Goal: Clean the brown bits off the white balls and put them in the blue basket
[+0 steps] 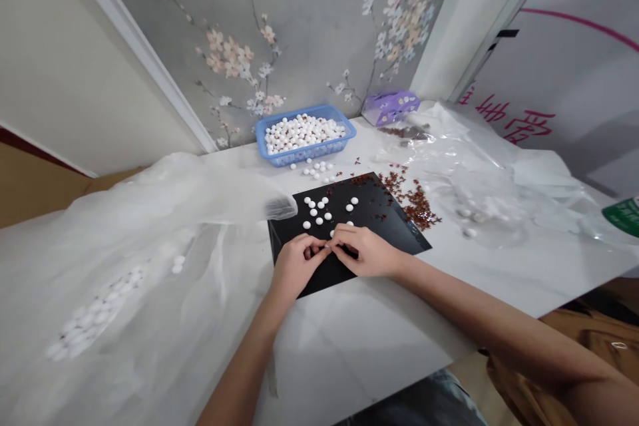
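Observation:
My left hand (295,261) and my right hand (367,249) meet over a black mat (312,286), fingertips touching. Both are closed in a pinch around a small white piece (327,245), mostly covered by the fingers. Several white round button-like pieces (319,221) lie loose on the mat just beyond my hands. A pile of small reddish-brown pieces (419,205) spreads over the mat's right edge and onto the white table (379,319).
Behind the mat stands a blue plastic basket (279,158) full of white round pieces. A clear plastic bag (164,213) with more white pieces covers the left side. Crumpled plastic (499,186) and a purple packet (392,108) lie at right, near a green object (624,215).

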A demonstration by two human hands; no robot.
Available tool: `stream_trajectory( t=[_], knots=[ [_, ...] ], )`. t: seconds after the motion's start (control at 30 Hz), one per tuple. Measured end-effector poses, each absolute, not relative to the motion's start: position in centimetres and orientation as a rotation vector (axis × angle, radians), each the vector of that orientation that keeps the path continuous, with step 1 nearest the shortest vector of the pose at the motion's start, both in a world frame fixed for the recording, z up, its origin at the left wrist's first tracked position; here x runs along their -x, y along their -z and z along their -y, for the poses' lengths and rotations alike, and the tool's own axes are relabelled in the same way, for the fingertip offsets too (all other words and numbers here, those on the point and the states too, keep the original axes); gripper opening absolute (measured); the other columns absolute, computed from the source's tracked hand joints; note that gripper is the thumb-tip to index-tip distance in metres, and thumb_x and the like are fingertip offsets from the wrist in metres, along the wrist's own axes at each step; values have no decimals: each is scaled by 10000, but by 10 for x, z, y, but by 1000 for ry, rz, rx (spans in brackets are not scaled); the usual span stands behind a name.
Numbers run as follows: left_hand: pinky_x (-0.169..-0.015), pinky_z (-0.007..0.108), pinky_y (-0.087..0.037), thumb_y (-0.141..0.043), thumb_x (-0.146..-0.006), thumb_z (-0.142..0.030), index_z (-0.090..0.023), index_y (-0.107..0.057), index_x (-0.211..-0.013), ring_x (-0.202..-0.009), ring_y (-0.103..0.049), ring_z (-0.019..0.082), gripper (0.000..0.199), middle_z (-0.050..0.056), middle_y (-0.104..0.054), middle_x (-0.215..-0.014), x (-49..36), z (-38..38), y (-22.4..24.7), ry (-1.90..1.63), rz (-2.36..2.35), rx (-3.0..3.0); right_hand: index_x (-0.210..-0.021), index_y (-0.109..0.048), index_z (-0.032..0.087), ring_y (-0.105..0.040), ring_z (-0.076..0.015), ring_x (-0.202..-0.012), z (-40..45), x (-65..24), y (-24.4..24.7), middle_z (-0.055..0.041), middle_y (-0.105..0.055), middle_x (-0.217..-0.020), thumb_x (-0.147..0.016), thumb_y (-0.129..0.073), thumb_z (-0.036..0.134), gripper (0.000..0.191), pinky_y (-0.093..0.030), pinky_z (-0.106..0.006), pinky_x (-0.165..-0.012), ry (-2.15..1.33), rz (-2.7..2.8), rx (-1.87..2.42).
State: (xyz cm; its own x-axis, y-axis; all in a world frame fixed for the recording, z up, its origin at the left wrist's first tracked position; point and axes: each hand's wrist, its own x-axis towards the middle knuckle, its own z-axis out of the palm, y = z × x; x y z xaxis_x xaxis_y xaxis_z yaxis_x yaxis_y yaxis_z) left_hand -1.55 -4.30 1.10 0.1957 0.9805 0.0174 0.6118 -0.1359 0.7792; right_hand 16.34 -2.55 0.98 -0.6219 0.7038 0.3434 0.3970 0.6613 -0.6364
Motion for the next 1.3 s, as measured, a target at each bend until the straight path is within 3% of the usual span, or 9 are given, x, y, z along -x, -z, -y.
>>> stream_trajectory(
  t=[0.5,0.63,0.77,0.9,1.03,1.3],
  knots=[
    [-547,232,-370,-583,-751,-371,-187,-661,-717,-556,-450,98,202,-13,-542,-642,14,44,-10,-740,-1509,-1838,-752,-558,160,-439,-88,-564,23,-159,-9,0,-500,-711,-636,-436,21,218,-349,-206,-529,-704,2382,884],
    [-550,230,-377,-597,-743,-350,-189,-671,-754,-554,-454,96,178,-14,-546,-647,14,43,-9,-763,-1490,-1852,-798,-580,161,-380,-48,-477,20,-168,-11,8,-474,-728,-671,-424,13,250,-320,-184,-456,-830,2170,851],
    [-557,232,-385,-598,-741,-365,-193,-675,-759,-548,-455,96,189,-16,-542,-639,15,42,-9,-782,-1481,-1868,-876,-582,172,-360,-60,-468,16,-178,-17,14,-449,-692,-730,-447,60,228,-317,-197,-445,-697,1932,958],
    [-562,236,-392,-562,-760,-422,-192,-672,-763,-549,-460,98,255,-8,-564,-658,16,42,-9,-789,-1454,-1825,-985,-586,193,-467,-81,-560,15,-177,-19,-26,-532,-834,-771,-531,175,222,-384,-209,-505,-674,2222,946],
    [-554,238,-393,-545,-764,-449,-184,-668,-770,-568,-475,107,292,6,-602,-688,19,41,-8,-857,-1425,-1725,-962,-607,199,-558,-126,-736,13,-169,-20,-49,-578,-896,-847,-497,287,182,-437,-231,-633,-601,2400,896],
    [-510,216,-398,-561,-741,-463,-157,-649,-865,-589,-503,109,342,27,-630,-753,24,37,-13,-988,-1422,-1365,-884,-593,166,-541,-118,-696,-20,-153,-46,-49,-574,-860,-852,-490,270,149,-403,-219,-600,-454,2580,737]
  ],
)
